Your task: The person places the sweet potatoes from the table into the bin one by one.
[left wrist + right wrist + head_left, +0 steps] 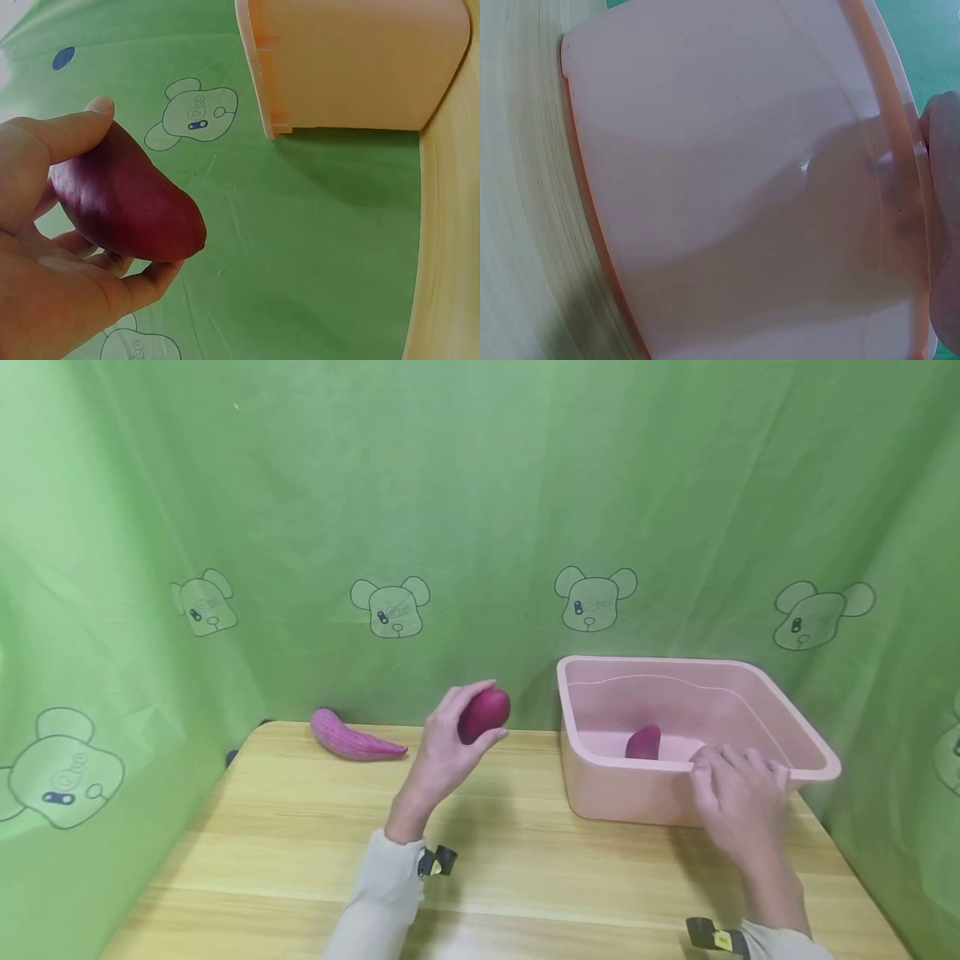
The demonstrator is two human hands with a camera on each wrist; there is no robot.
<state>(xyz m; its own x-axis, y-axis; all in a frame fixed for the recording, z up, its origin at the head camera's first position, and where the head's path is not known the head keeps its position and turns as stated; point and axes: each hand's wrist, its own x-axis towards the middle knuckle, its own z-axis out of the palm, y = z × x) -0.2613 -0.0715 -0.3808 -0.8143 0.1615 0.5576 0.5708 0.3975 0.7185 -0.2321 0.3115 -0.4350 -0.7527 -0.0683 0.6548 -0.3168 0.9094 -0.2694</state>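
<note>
My left hand (444, 745) holds a dark red mango (127, 199) in the air over the table, thumb on one side and fingers curled round the other. My right hand (746, 802) grips the near rim of a pink plastic tub (626, 789), its fingers bent over the edge. Inside the tub lies a second dark red, mango-like piece (643, 743), its lower part hidden by the near wall. In the right wrist view, the tub's outer wall (705, 165) fills most of the picture, with part of the hand at the rim.
A long purple, ridged, tapering vegetable (352, 739) lies at the back left of the wooden table (247, 860). Green curtains (480, 510) printed with bear heads stand close behind the table and at both sides.
</note>
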